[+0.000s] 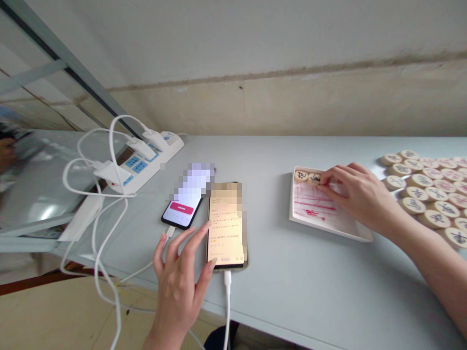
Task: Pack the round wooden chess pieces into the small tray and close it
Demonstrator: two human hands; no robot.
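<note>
My left hand (180, 279) has its fingers spread at the left edge of a phone (224, 228) in a case, its thumb touching the lower left corner of the lit screen. A second phone (184, 206) lies just beyond my fingertips. My right hand (350, 192) reaches into a shallow white box lid (310, 221) with red marks on its bottom. Its thumb and fingers pinch a round wooden xiangqi piece (314, 178) at the back edge. Beside that sits another xiangqi piece (301, 175) in the back left corner.
Many loose xiangqi pieces (436, 206) lie on the grey table (270, 287) at the right. A white power strip (146, 163) with plugs and looping white cables (97, 243) stands at the left. A wall (255, 107) runs behind the table.
</note>
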